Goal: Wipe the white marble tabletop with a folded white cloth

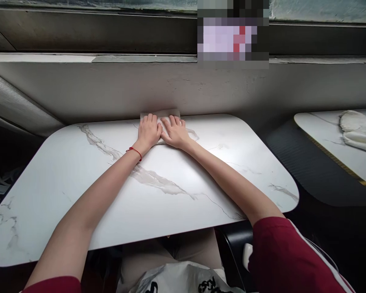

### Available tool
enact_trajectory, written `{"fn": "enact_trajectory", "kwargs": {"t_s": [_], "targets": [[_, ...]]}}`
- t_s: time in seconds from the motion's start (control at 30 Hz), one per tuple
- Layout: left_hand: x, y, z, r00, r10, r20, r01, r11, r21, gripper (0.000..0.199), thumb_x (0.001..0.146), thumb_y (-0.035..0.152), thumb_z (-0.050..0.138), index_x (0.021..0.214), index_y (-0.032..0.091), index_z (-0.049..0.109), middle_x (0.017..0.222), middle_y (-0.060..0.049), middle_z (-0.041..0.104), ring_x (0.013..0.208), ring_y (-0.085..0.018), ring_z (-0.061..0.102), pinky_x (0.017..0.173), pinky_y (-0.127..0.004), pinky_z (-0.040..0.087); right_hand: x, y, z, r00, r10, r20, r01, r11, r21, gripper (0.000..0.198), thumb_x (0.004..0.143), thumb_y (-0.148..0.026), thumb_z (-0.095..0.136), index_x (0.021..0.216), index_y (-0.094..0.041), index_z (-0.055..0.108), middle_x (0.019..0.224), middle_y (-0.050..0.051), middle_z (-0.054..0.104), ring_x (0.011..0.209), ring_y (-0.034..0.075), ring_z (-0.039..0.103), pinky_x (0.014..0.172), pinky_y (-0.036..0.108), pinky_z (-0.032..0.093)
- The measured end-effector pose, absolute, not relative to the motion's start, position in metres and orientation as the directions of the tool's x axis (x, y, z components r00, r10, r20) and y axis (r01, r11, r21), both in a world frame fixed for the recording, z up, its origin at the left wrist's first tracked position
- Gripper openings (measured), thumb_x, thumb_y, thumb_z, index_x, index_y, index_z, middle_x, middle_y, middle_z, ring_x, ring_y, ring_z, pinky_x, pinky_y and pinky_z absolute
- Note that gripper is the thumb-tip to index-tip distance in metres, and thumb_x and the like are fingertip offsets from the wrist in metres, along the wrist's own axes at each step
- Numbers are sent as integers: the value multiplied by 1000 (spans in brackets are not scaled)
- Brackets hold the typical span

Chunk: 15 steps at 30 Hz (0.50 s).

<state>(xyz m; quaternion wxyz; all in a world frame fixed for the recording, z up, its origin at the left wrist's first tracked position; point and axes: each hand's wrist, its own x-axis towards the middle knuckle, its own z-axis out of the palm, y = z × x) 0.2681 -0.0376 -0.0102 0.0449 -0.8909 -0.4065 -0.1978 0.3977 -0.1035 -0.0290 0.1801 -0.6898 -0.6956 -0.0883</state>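
A thin white cloth point(161, 114) lies folded at the far edge of the marble-patterned white table point(110, 211), its back edge reaching the wall. My left hand point(148, 131), with a red string bracelet at the wrist, presses on the cloth's left part with its fingers close together. On the right part rests my right hand point(175, 132), its fingers bent over the cloth and slightly apart. Both thumbs almost meet in the middle. Much of the cloth is hidden beneath the hands.
A grey-white wall point(116, 87) rises behind the table, with a window ledge above. To the right stands a second white table point(326, 130) bearing a crumpled white cloth point(360, 130). A dark chair point(232, 248) is below the near edge. A blurred patch covers the top.
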Motion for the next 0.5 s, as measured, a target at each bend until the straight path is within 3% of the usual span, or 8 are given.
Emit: {"fn": "enact_trajectory", "kwargs": {"t_s": [0.27, 0.5], "targets": [[268, -53, -1, 613, 715, 336, 756, -655, 17, 33, 98, 23, 35, 116, 8, 58, 124, -21, 61, 117, -34, 56, 99, -44, 42, 392, -116, -25, 38, 933, 358, 992, 7, -123, 56, 99, -38, 36, 148, -12, 45, 144, 22, 47, 132, 34, 39, 110, 51, 27], [270, -92, 3, 688, 664, 293, 697, -717, -15, 34, 97, 17, 35, 119, 6, 59, 123, -23, 62, 117, -34, 56, 97, -43, 43, 378, -167, -23, 131, 937, 323, 990, -107, -90, 57, 99, -34, 36, 151, -9, 42, 148, 25, 43, 137, 34, 35, 113, 53, 25]]}}
